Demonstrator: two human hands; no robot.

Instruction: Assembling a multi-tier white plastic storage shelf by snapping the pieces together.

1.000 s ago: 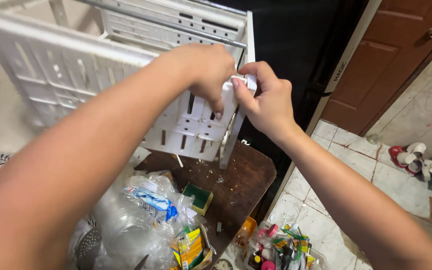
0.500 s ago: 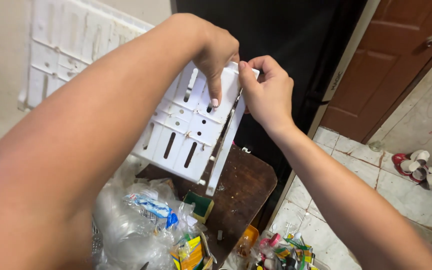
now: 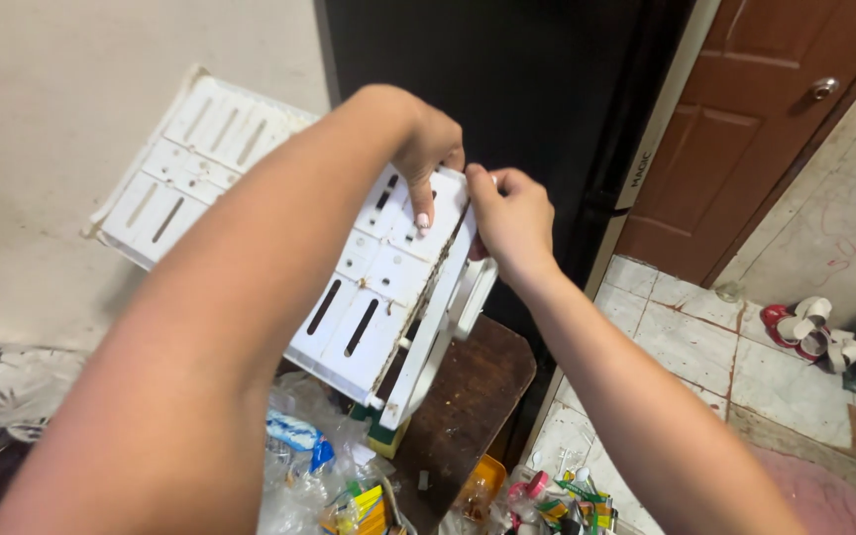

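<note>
A white slotted plastic rack (image 3: 369, 297), made of hinged panels with long slits, is held up in the air and tilted, its lower corner hanging over a brown wooden table (image 3: 468, 386). My left hand (image 3: 426, 149) reaches over the top panel and grips its upper edge, fingers pressed on the white face. My right hand (image 3: 512, 218) pinches the same upper corner from the right side. Another panel of the rack (image 3: 190, 159) sticks out behind my left forearm toward the beige wall.
A tall black cabinet front (image 3: 547, 99) stands straight ahead, with a brown door (image 3: 775, 119) to its right. Clear plastic bags and colourful packets (image 3: 329, 476) lie under the rack. Sandals (image 3: 809, 327) rest on the tiled floor (image 3: 686, 347) at the right.
The rack has been folded and turned from a broad open frame into a flatter, tilted stack. Both hands kept their hold at the upper corner while the view swung right.
</note>
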